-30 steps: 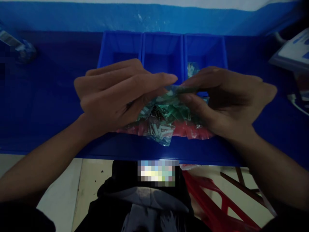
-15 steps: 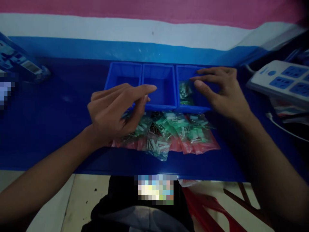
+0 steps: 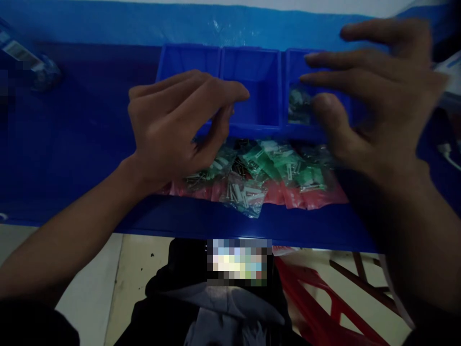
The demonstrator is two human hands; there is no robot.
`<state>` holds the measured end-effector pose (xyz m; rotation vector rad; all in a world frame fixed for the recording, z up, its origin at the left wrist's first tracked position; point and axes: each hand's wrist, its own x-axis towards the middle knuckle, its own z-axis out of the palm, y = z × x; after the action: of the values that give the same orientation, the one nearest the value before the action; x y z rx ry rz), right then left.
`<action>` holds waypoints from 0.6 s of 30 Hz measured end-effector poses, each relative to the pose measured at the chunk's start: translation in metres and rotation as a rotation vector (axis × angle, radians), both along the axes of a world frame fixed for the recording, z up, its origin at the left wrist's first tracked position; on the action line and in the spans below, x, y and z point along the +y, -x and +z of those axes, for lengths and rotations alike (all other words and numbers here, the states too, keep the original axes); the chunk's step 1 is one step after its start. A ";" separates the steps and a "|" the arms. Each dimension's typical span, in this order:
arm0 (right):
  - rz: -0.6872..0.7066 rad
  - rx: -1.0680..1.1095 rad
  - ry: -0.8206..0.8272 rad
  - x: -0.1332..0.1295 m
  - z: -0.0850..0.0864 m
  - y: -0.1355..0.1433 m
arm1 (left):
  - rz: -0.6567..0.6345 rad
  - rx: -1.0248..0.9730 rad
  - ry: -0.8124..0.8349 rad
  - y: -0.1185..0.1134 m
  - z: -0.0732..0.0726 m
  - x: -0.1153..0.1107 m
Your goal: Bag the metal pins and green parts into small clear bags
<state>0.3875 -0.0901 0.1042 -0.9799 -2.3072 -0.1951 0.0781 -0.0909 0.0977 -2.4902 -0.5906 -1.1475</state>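
My left hand (image 3: 176, 122) hovers over the near edges of the left and middle bins. Its fingers are curled, the thumb is close to the index finger, and nothing shows between them. Above the right blue bin (image 3: 320, 132), my right hand (image 3: 374, 91) is open with fingers spread and holds nothing visible. A small clear plastic bag (image 3: 299, 103) lies inside that bin. The left bin (image 3: 190, 60) is partly covered by my left hand; the middle bin (image 3: 252, 86) stands beside it. In front lie several clear bags (image 3: 247, 194) of screws and white or green plastic pieces.
Red plastic (image 3: 291, 197) lies under the bags on the blue table (image 3: 72, 158). A blue package (image 3: 29, 57) stands at the far left. At right are a white cable (image 3: 446, 151) and a partly visible power strip (image 3: 452, 72). A red stool (image 3: 324, 307) is below.
My right hand has risen from the right bin and looks larger, with its fingers spread wider. My left hand keeps much the same pose. The camera view has tilted downward.
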 end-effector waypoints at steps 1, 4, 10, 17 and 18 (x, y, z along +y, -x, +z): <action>0.091 0.010 -0.053 -0.004 0.003 0.003 | 0.000 0.014 -0.013 0.001 0.000 0.001; 0.357 -0.086 -0.076 -0.013 0.005 0.014 | -0.022 0.033 -0.033 0.001 0.001 0.003; 0.392 -0.233 -0.036 -0.021 -0.005 0.028 | -0.030 0.073 -0.071 0.002 -0.001 0.007; 0.460 -0.204 -0.015 -0.024 -0.007 0.031 | -0.013 0.012 0.145 -0.002 0.004 0.005; 0.458 -0.194 -0.013 -0.024 -0.008 0.031 | 0.018 -0.033 0.260 -0.004 0.007 0.004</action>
<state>0.3562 -0.1142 0.0962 -0.4180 -2.6328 -0.1176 0.0820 -0.0868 0.1043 -2.6784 -0.8170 -1.1726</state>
